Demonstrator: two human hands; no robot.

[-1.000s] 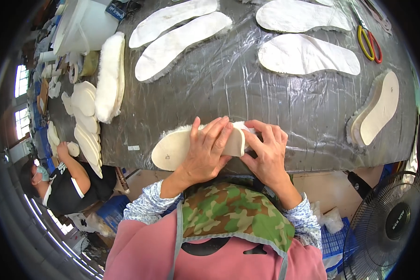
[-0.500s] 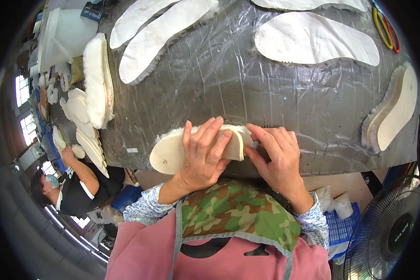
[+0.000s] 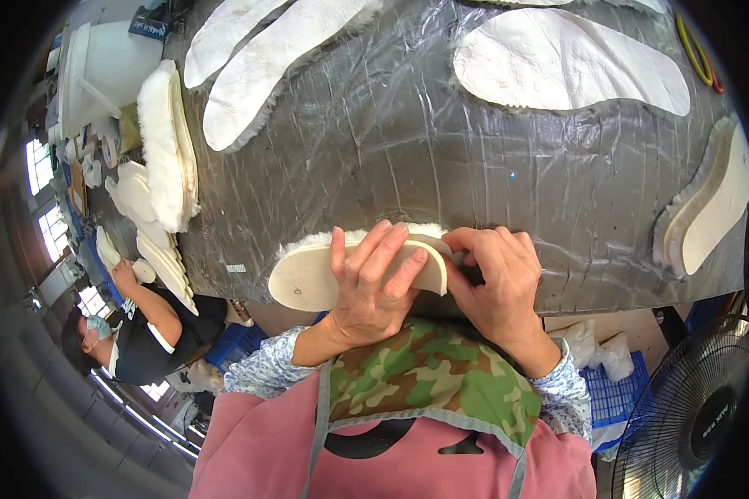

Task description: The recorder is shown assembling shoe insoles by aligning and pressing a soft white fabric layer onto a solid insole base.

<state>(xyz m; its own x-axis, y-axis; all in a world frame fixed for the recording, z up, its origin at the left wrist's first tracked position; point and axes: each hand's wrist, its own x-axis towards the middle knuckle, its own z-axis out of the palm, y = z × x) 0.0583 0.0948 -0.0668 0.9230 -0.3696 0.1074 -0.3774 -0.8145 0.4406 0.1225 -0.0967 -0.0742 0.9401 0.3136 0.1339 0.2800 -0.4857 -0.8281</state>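
Insole (image 3: 308,268) lies by the near edge of the table (image 3: 349,179). Left hand (image 3: 376,274), fingers slightly apart, presses over it, apparently for steadiness; right hand (image 3: 495,279) curls at its lifted end, pinch unconfirmed.

left hand (image 3: 370,287) covers the middle of the insole (image 3: 306,270). mark near its heel: too small to read. right hand (image 3: 499,279): fingertips partly hidden by the insole's bent end; contact cannot be told. two white soles (image 3: 279,71), upper left: cut by top edge. yellow and red handles (image 3: 696,50): rest of tool out of view. fan (image 3: 682,416): cut off by dark rim and lower edge.
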